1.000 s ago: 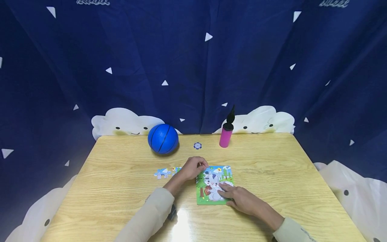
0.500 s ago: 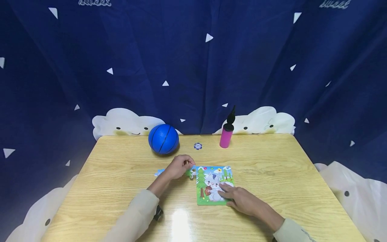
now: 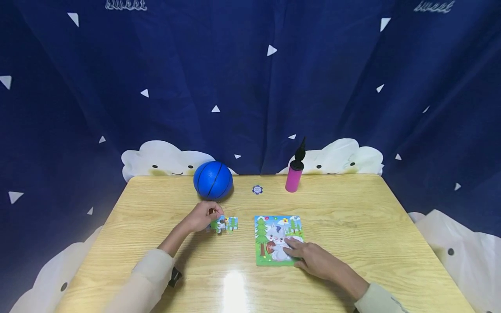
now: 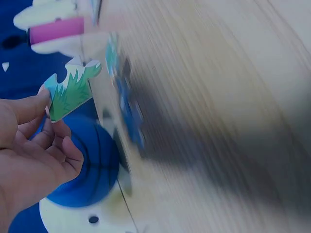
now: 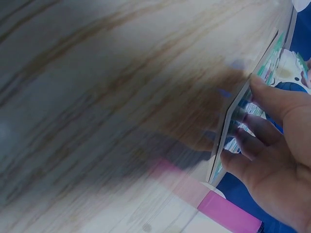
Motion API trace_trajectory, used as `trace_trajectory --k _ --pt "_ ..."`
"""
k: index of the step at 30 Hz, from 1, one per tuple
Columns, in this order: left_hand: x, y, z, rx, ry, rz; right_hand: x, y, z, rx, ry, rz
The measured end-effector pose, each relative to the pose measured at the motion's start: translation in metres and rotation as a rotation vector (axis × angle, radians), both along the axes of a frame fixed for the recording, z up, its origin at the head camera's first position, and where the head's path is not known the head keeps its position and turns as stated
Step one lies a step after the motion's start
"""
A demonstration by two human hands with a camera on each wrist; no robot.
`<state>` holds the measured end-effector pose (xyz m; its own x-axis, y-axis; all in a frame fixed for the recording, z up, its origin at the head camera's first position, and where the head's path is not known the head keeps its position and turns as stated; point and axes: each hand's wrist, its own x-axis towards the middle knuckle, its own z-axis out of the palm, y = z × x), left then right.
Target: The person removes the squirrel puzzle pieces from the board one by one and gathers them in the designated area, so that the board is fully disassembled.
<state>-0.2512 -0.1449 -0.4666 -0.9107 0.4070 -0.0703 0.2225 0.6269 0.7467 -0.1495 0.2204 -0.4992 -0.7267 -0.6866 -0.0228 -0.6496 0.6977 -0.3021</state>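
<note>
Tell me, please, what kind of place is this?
Probably a staged indoor set for recording play tasks, not a lived-in room: a dark blue curtain hangs behind a wooden table holding a picture puzzle, a blue ball and a pink pump.

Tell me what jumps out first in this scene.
The blue ball at the back of the wooden table draws the eye, with the pink pump standing to its right. Nearer, the right hand rests on the rabbit puzzle board, while the left hand pinches a grassy puzzle piece.
</note>
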Motion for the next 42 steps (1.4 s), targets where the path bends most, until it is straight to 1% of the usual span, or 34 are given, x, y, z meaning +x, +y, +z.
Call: trace_trajectory --k 4,7,8,13,15,20,30,38,42 --pt "-0.003 -0.023 -0.001 -0.026 -0.02 0.023 0.0 0.0 0.0 -0.001 -0.003 -0.004" --pt "-0.006 -0.037 -0.003 -0.042 -0.021 0.032 0.001 0.0 0.0 0.001 -0.007 -0.009" --pt "-0.007 -0.041 -0.003 -0.052 -0.025 0.032 0.001 0.0 0.0 0.0 -0.008 -0.01" --pt "-0.008 -0.053 -0.005 -0.081 -0.087 0.04 0.0 0.001 -0.001 -0.003 -0.01 -0.008" --pt "-0.009 -0.055 -0.006 -0.087 -0.114 0.05 0.001 0.001 -0.001 -0.004 -0.009 -0.006" --pt "-0.01 -0.058 -0.012 -0.108 -0.133 0.069 0.0 0.001 -0.002 -0.004 -0.001 -0.004" --pt "-0.013 -0.063 -0.021 -0.167 -0.088 0.129 0.0 0.001 -0.001 0.007 0.009 0.002" --pt "-0.012 -0.062 -0.026 -0.176 -0.101 0.162 0.0 0.0 0.001 0.001 -0.002 0.001" --pt "-0.013 -0.063 -0.025 -0.15 -0.11 0.161 0.0 -0.001 0.003 0.007 -0.018 -0.013"
